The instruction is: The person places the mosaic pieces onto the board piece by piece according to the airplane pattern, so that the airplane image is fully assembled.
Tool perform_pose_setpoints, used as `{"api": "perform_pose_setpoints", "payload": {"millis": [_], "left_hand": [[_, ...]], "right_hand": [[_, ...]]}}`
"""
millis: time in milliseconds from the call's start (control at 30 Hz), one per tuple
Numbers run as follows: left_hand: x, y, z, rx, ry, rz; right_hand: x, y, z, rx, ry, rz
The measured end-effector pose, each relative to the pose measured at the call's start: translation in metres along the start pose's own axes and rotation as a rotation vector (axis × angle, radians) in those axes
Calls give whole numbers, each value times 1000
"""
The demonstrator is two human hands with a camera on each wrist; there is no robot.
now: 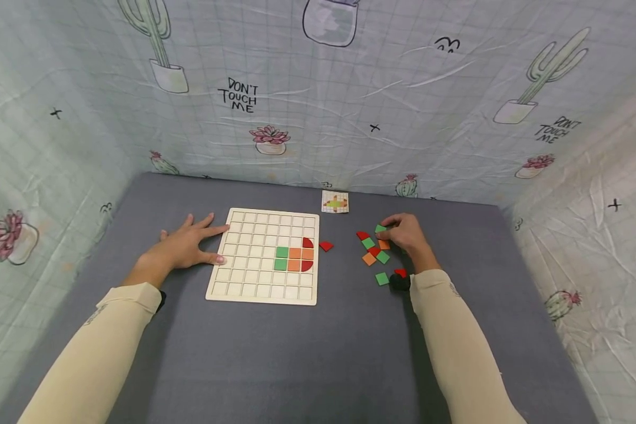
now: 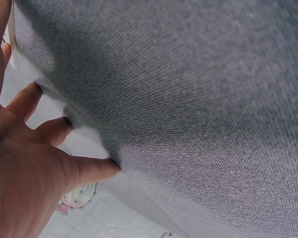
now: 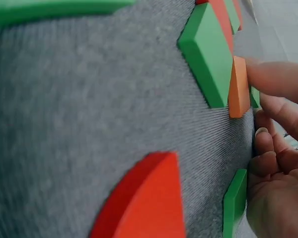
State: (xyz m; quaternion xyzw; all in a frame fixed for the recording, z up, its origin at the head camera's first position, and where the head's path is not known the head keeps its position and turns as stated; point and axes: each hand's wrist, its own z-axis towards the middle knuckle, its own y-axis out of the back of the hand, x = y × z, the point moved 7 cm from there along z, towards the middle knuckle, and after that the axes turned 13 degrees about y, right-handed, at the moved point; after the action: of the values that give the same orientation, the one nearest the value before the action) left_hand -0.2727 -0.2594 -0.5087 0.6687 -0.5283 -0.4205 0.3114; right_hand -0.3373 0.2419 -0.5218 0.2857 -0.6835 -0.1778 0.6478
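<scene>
A pale wooden grid board [image 1: 244, 250] lies left of centre; on its right side sit two green squares [image 1: 281, 264], several orange squares [image 1: 294, 253] and two red quarter-circles [image 1: 307, 266]. Fingers spread, my left hand [image 1: 177, 244] rests with thumb and index finger on the board's left edge; its other fingertips touch the cloth in the left wrist view. On the right, my right hand [image 1: 407, 234] pinches a green square tile [image 1: 380, 228] between thumb and index finger. Just below those fingers lies an orange tile [image 3: 239, 89]. Another green tile [image 3: 235, 203] lies beside the palm.
Loose tiles form a scattered group near the right hand, including a red quarter-circle [image 1: 363, 235] and a green square [image 1: 382, 278]. One red piece [image 1: 325, 245] lies beside the board's right edge. A small picture card [image 1: 335, 202] lies at the back, near the printed curtain [image 1: 307, 159].
</scene>
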Motion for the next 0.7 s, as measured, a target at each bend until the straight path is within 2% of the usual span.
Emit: {"api": "perform_pose_setpoints", "payload": {"millis": [200,267,500,700], "left_hand": [[0,-1,0,-2,-7,1],[0,0,0,-2,-8,-1],[0,2,0,5,-7,-9],[-1,1,-1,5,-7,-4]], "right_hand": [[4,3,-1,14,86,-125],[6,4,0,12,118,-136],[13,6,1,16,180,-116],[23,0,-1,38,243,-57]]}}
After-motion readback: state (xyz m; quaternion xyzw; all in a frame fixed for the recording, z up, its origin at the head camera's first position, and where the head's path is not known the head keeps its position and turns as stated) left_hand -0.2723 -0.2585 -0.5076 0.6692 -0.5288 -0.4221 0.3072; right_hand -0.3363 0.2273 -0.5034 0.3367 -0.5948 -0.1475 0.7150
